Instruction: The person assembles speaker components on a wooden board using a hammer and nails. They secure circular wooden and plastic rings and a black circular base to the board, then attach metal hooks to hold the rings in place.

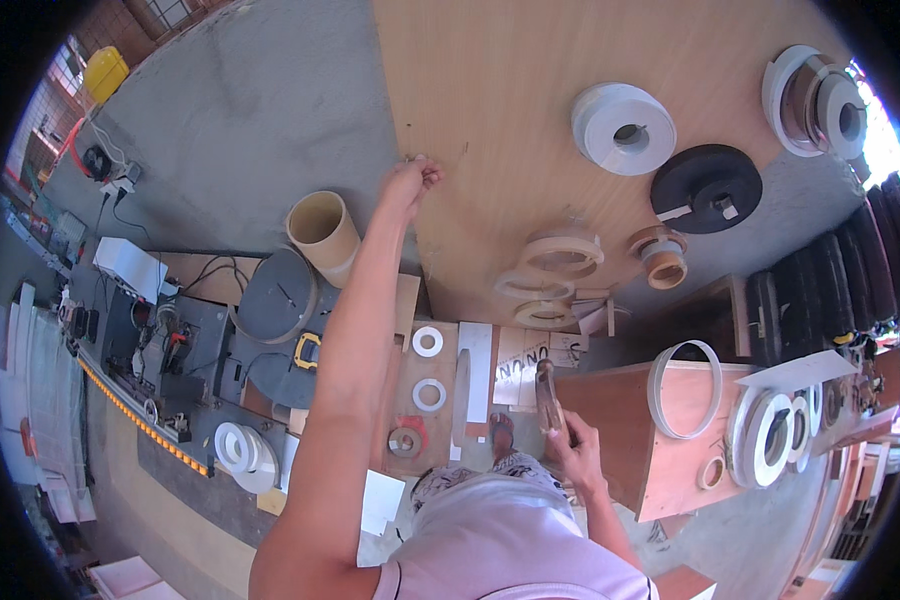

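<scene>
My left hand reaches up to the left edge of a light wood panel on the grey wall. Its fingers are pinched together against the panel, and anything between them is too small to make out. Lower down, at my right side, my right hand is closed around a worn brown hammer, held roughly upright in front of my body. Rolls of edge banding hang on the panel to the right of my left hand: a white roll, a black roll and several brownish rings.
A cardboard tube stands below my left forearm, beside a machine with a round grey table and a yellow tape measure. A reddish wooden box with white rolls on its side stands to the right.
</scene>
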`<state>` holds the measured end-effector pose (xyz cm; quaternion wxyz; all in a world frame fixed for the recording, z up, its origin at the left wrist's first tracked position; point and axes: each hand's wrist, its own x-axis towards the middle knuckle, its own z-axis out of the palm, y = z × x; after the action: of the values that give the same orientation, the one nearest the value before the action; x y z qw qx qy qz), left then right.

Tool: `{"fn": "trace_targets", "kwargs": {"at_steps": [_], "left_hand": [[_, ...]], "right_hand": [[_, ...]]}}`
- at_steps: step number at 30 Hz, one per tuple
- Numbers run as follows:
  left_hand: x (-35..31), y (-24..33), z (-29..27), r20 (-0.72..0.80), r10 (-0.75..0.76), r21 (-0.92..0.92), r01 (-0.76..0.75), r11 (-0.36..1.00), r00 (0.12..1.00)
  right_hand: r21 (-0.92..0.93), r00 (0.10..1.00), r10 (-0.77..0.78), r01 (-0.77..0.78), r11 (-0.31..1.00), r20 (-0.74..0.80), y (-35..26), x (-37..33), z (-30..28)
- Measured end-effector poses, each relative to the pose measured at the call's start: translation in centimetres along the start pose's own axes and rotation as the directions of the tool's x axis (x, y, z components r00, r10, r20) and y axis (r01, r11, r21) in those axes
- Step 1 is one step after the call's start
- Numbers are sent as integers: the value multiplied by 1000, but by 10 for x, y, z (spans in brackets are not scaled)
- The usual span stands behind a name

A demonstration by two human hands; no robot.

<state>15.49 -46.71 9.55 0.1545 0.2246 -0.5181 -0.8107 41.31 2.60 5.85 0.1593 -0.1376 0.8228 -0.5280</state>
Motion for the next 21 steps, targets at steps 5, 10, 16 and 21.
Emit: {"fn": "trace_targets", "kwargs": {"at_steps": [5,10,16,21], "left_hand": [[-41,0,-22,-72,529,787,-278,552,846],[-95,49,-27,250,670,787,-550,280,699],[-92,87,-21,379,615,791,-587,173,692],[-80,115,-20,429,474,820,-552,153,769]], "right_hand": [[-84,983,-169,175,981,73,-34,55,22],[-389,872,-406,486,783,273,-97,154,26],[-529,772,-535,629,569,344,-149,255,44],[-674,778,-367,626,392,510,-182,300,48]]}}
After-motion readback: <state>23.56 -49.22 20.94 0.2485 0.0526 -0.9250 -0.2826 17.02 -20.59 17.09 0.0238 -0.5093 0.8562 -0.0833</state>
